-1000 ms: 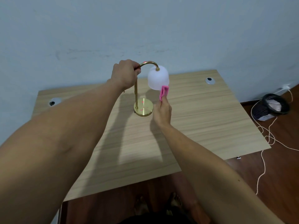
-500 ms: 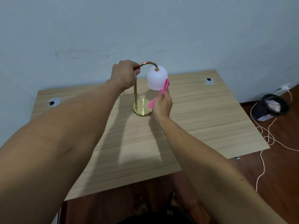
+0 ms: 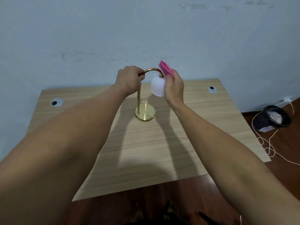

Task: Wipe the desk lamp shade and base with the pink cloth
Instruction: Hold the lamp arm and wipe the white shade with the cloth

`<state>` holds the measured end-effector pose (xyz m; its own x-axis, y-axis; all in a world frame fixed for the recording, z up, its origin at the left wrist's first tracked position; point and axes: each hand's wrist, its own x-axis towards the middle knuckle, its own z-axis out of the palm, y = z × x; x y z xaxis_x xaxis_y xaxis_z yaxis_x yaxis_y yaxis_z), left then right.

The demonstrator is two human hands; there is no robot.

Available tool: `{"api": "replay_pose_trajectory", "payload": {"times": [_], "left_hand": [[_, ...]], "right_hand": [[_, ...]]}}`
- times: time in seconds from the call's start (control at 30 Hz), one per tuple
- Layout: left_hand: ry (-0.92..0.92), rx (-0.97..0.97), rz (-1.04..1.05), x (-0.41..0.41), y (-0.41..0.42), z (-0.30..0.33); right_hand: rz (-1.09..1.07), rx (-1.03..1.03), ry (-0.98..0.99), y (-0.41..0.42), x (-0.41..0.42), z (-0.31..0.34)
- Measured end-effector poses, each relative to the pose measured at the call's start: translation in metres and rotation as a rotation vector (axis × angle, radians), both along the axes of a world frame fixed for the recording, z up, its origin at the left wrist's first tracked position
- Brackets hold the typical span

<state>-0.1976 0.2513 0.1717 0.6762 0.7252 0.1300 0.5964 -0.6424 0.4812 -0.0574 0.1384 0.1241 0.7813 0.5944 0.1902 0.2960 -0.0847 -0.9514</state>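
A small desk lamp stands near the back of the wooden desk (image 3: pixel 146 151). It has a round gold base (image 3: pixel 145 112), a thin gold stem curving over at the top, and a white frosted shade (image 3: pixel 157 86) hanging from the curve. My left hand (image 3: pixel 129 79) is closed around the top of the stem, left of the shade. My right hand (image 3: pixel 174 86) holds the pink cloth (image 3: pixel 165 68) against the right upper side of the shade, with the cloth sticking up above the gold arch. The hand hides the shade's right side.
Two cable grommets sit in the desk's back corners, one left (image 3: pixel 56 101) and one right (image 3: pixel 212 89). A pale wall rises right behind the desk. On the dark floor to the right lie a black mesh basket (image 3: pixel 270 118) and a white cord (image 3: pixel 269 143).
My right hand has carried the pink cloth from the shade's lower rim up to its top right side. The left hand has kept its hold on the stem.
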Motion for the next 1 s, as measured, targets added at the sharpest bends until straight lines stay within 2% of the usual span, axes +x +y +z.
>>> {"api": "replay_pose_trajectory", "payload": {"times": [0.1, 0.23, 0.33, 0.5, 0.63, 0.67, 0.7, 0.77, 0.87, 0.93, 1.0], "left_hand": [[0.000, 0.017, -0.018, -0.001, 0.003, -0.001], [0.004, 0.057, -0.040, 0.000, 0.005, -0.003], [0.001, 0.081, -0.049, 0.001, 0.007, -0.007], [0.000, 0.090, -0.038, 0.004, 0.008, -0.009], [0.004, 0.076, -0.018, 0.004, 0.009, -0.009], [0.002, 0.071, -0.015, 0.004, 0.009, -0.009], [0.001, 0.069, -0.013, 0.005, 0.009, -0.008], [0.003, 0.062, -0.011, 0.005, 0.008, -0.008], [0.006, 0.048, -0.004, 0.004, 0.008, -0.008], [0.012, 0.042, -0.002, 0.003, 0.006, -0.008], [0.018, 0.036, -0.002, 0.002, 0.004, -0.005]], "right_hand": [[0.043, -0.061, -0.059, 0.014, 0.003, 0.000], [0.112, -0.179, 0.022, 0.035, 0.032, 0.007], [0.116, -0.184, 0.184, 0.047, 0.051, 0.008], [0.033, -0.314, 0.526, 0.046, 0.071, -0.003], [-0.165, -0.173, 0.814, 0.037, 0.068, -0.010], [-0.243, -0.100, 0.796, 0.035, 0.066, -0.012], [-0.310, -0.033, 0.695, 0.032, 0.063, -0.011], [-0.356, 0.052, 0.336, 0.025, 0.048, -0.008], [-0.105, 0.075, -0.063, 0.012, 0.015, -0.010], [0.028, 0.040, -0.173, 0.004, 0.003, -0.022], [0.024, 0.034, -0.139, -0.001, -0.002, -0.030]]}}
